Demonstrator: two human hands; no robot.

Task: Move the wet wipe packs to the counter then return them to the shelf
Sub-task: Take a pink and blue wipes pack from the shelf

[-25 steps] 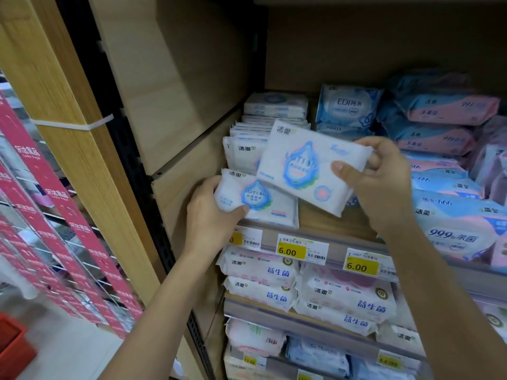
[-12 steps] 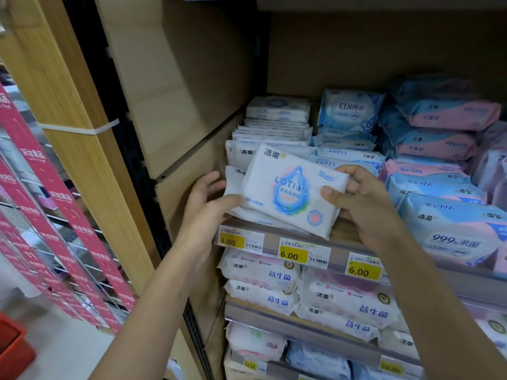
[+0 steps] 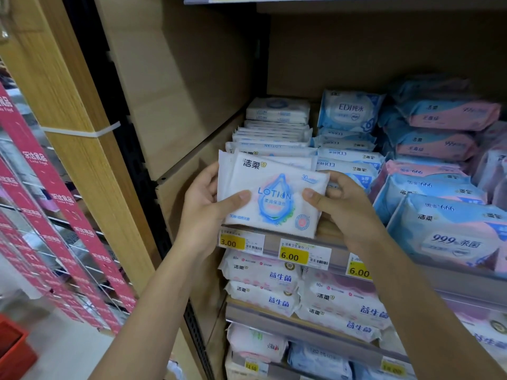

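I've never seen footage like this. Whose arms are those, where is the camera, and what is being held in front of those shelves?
No machine here: these are a person's two bare arms, filmed by a wide-angle camera worn on their head, looking forward and down. There is only this one view. The left hand and the right hand grip opposite ends of a flat white wet wipe pack printed with a blue drop and the word LOTION. It is held at the front edge of a store shelf, in front of a row of similar white packs. Blue and pink packs fill the shelf to the right. Yellow price tags line the shelf edge.
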